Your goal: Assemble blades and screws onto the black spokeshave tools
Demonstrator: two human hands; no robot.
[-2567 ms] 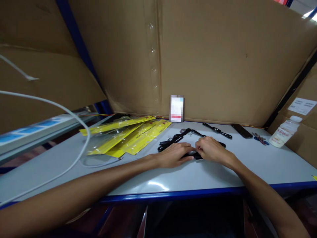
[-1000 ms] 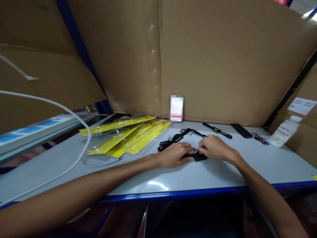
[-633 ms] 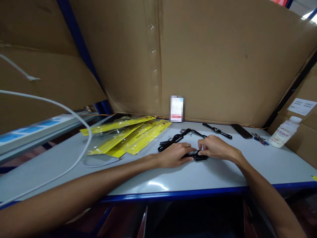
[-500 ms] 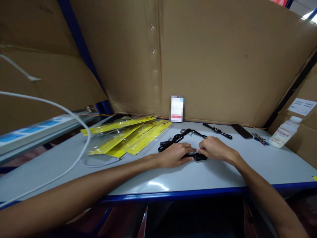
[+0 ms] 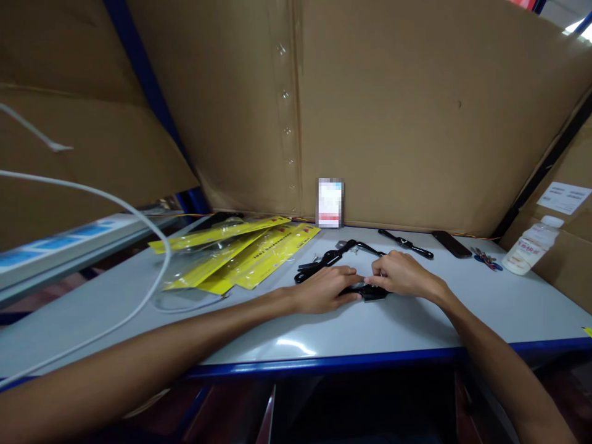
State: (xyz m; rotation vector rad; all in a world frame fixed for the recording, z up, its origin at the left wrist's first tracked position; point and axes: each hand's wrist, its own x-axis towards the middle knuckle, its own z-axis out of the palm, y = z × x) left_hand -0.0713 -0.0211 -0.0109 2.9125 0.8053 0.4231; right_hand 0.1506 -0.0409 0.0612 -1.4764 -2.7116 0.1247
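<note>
A black spokeshave (image 5: 375,293) lies on the grey tabletop (image 5: 398,327) between my hands. My left hand (image 5: 326,288) is closed around its left handle, with the fingers reaching toward the middle. Bent over the tool's middle, my right hand (image 5: 398,274) pinches with thumb and fingertips at its upper side; whatever small part sits in the pinch is hidden. Just behind my left hand rests another black spokeshave (image 5: 326,260) with a loose dark piece beside it. A third spokeshave (image 5: 406,244) lies farther back to the right.
Yellow-backed clear plastic packages (image 5: 272,256) are piled on the left. A phone with a blurred screen (image 5: 330,203) leans on the cardboard wall (image 5: 393,123). A dark phone (image 5: 452,244), keys (image 5: 487,260) and a white bottle (image 5: 531,246) stand right. A white cable (image 5: 160,277) loops at left.
My right hand has shifted and turned slightly over the middle of the spokeshave, its fingers still pinched there. My left hand stays in place on the handle.
</note>
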